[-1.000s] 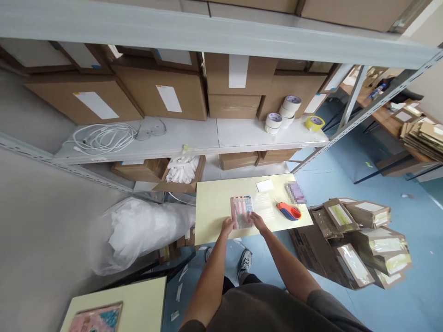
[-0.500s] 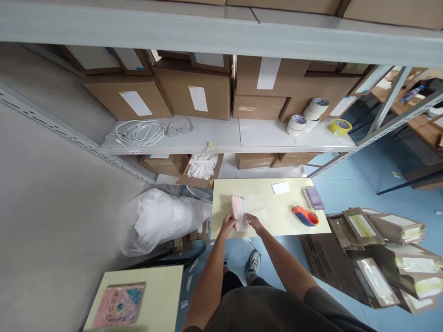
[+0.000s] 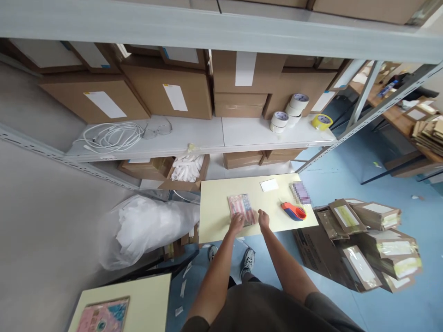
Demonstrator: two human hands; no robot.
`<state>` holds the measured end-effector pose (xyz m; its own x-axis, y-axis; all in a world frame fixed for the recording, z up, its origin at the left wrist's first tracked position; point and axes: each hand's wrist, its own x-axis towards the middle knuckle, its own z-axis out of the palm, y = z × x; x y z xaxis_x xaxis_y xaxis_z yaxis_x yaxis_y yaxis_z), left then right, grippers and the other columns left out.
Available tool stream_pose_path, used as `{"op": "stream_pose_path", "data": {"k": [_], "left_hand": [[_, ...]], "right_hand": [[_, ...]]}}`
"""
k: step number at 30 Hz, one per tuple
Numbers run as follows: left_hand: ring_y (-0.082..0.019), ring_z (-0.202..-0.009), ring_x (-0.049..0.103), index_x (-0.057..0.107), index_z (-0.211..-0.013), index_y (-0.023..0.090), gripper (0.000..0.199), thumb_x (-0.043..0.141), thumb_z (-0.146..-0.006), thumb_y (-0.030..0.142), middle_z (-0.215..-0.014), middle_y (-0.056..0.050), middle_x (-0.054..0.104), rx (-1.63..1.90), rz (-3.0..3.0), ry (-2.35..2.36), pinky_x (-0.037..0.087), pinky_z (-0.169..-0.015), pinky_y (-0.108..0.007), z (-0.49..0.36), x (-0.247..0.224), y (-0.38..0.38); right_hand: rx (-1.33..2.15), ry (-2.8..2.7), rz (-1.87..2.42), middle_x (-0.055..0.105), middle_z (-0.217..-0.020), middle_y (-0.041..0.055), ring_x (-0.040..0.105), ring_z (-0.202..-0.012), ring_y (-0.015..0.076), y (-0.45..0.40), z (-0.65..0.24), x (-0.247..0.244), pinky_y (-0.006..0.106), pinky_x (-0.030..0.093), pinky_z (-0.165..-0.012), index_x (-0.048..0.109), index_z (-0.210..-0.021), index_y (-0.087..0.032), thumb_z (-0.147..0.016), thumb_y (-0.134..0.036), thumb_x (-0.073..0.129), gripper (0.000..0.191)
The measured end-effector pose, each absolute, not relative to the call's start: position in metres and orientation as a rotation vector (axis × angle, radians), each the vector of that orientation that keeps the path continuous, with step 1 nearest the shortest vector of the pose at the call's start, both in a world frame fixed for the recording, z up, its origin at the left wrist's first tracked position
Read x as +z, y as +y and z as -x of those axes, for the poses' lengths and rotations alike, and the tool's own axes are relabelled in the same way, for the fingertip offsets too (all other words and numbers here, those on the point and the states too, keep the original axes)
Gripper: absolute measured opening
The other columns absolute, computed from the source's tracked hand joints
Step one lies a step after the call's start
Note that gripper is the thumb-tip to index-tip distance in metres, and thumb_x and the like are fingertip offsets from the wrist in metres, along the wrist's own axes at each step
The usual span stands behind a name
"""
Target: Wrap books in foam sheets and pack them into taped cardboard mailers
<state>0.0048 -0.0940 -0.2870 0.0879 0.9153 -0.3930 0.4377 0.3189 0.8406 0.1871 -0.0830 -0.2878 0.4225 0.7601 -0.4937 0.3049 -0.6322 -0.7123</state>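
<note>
Left hand [image 3: 236, 223], flag-patterned item [image 3: 241, 205] partly beneath and beyond

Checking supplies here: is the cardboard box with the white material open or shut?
Open: no flap covers the top of the cardboard box, and the white material shows inside.

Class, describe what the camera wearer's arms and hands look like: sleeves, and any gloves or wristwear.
Dark grey, short fabric sleeves leave both forearms bare. The left hand and right hand wear no gloves; no watch or bracelet shows. Any rings are too small to tell.
</note>
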Motion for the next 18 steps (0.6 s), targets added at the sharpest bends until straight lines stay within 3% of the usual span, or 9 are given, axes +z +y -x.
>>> {"op": "stream_pose_path", "data": {"k": [3,5,9,12,18], "left_hand": [[-0.025,-0.138,0.058,0.075,-0.096,0.024,0.017,0.059,-0.094,0.028,-0.125,-0.009,0.075,0.575,-1.294,1.565,0.032,-0.126,-0.043,-0.013,-0.295,-0.092],[-0.024,-0.134,0.061,0.076,-0.103,0.024,0.022,0.056,-0.094,0.025,-0.127,-0.009,0.075,0.575,-1.285,1.585,0.037,-0.123,-0.042,-0.011,-0.299,-0.092],[-0.025,-0.133,0.064,0.073,-0.120,0.022,0.031,0.056,-0.094,0.027,-0.137,-0.012,0.072,0.654,-1.117,1.700,0.045,-0.117,-0.039,0.006,-0.305,-0.096],[-0.030,-0.130,0.067,0.072,-0.124,0.018,0.037,0.062,-0.091,0.033,-0.133,-0.015,0.075,0.716,-0.882,1.755,0.049,-0.113,-0.042,0.021,-0.311,-0.104],[-0.030,-0.135,0.065,0.070,-0.128,0.014,0.044,0.059,-0.089,0.031,-0.142,-0.019,0.070,0.788,-0.731,1.623,0.049,-0.113,-0.040,0.057,-0.322,-0.112]], "right_hand": [[1.290,-0.881,1.956,0.080,-0.112,0.0119,0.069,-0.112,0.0316,-0.090,-0.205,-0.288,0.037,0.053,-0.089,0.080,-0.097,-0.022,-0.080,-0.079,0.052,0.065],[1.412,-0.868,1.831,0.079,-0.120,0.0116,0.066,-0.120,0.0324,-0.091,-0.206,-0.289,0.038,0.052,-0.093,0.080,-0.103,-0.023,-0.075,-0.077,0.061,0.064],[1.585,-0.858,1.721,0.080,-0.114,0.0108,0.065,-0.120,0.0334,-0.091,-0.200,-0.290,0.042,0.050,-0.098,0.081,-0.104,-0.022,-0.072,-0.070,0.070,0.059],[1.637,-0.805,1.701,0.079,-0.112,0.0102,0.065,-0.117,0.0335,-0.094,-0.196,-0.289,0.044,0.049,-0.099,0.081,-0.107,-0.021,-0.070,-0.063,0.073,0.057],[1.774,-0.746,1.570,0.075,-0.132,0.0126,0.062,-0.128,0.0349,-0.097,-0.181,-0.285,0.047,0.048,-0.103,0.080,-0.116,-0.025,-0.069,-0.060,0.079,0.058]]}}
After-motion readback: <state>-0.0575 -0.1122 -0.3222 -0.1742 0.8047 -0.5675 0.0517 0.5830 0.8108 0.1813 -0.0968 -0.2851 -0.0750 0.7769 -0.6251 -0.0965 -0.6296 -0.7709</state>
